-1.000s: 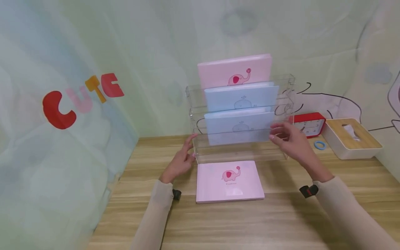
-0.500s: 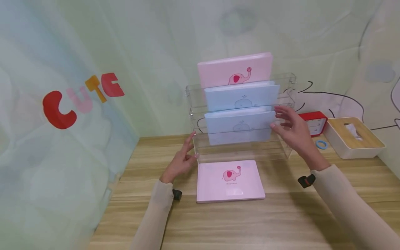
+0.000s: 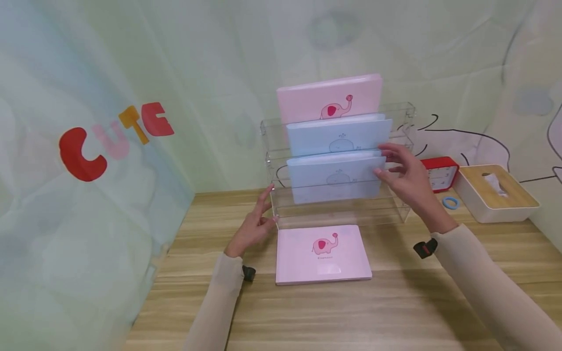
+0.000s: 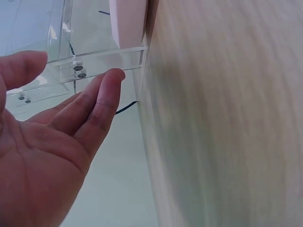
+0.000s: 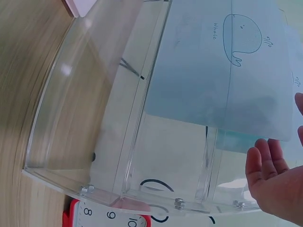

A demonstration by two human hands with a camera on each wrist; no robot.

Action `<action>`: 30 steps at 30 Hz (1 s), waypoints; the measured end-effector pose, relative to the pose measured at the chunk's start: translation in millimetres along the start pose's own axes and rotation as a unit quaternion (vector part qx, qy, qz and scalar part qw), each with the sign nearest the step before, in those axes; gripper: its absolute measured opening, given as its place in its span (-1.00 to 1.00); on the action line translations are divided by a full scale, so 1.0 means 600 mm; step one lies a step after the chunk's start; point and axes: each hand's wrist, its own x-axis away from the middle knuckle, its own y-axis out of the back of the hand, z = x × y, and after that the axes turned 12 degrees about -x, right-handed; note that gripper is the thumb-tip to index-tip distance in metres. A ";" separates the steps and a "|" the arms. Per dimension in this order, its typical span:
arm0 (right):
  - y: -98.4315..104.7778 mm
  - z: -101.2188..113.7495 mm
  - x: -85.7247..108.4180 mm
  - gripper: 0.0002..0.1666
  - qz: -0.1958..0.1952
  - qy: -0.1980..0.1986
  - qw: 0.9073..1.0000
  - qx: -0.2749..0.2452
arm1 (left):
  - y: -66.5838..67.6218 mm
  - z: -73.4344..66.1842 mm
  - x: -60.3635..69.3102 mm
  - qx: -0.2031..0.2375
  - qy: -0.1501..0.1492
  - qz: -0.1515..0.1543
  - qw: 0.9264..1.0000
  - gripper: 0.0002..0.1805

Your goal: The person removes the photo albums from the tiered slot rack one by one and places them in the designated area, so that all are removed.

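A clear acrylic tiered rack [image 3: 342, 214] holds a pink booklet [image 3: 298, 102] with an elephant on its top tier. A blue whale booklet [image 3: 303, 136] stands on the tier below, and another front blue whale booklet [image 3: 307, 180] lower still. My right hand [image 3: 408, 178] is at the front blue booklet's right edge, thumb and fingers apart; in the right wrist view its fingertips [image 5: 261, 144] are by the booklet's corner. My left hand [image 3: 253, 226] touches the rack's left side with extended fingers. A pink elephant booklet [image 3: 298, 263] lies flat before the rack.
Right of the rack stand a red clock [image 3: 441, 173] and a tissue box [image 3: 496, 214] with a wooden lid. A blue ring [image 3: 450, 203] lies on the wooden table [image 3: 333, 317]. Curtain-like printed backdrops [image 3: 219, 97] border the table behind and at left.
My right hand has risen along the right edge of the front blue booklet, then shifted slightly left. The left hand remains at the rack's side, and the booklets stay in place.
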 end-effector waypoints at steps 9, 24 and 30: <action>-0.004 -0.007 -0.029 -0.47 0.043 0.044 0.998 -0.024 | 0.001 -0.004 0.002 0.001 0.002 -0.003 1.000 0.04; -0.034 -0.041 -0.051 -0.59 0.028 0.000 0.997 -0.068 | 0.003 -0.005 0.001 -0.009 -0.004 0.000 1.000 0.04; -0.043 -0.047 -0.052 -0.66 -0.006 0.002 0.998 -0.057 | 0.003 -0.006 0.001 -0.001 -0.008 0.006 1.000 0.06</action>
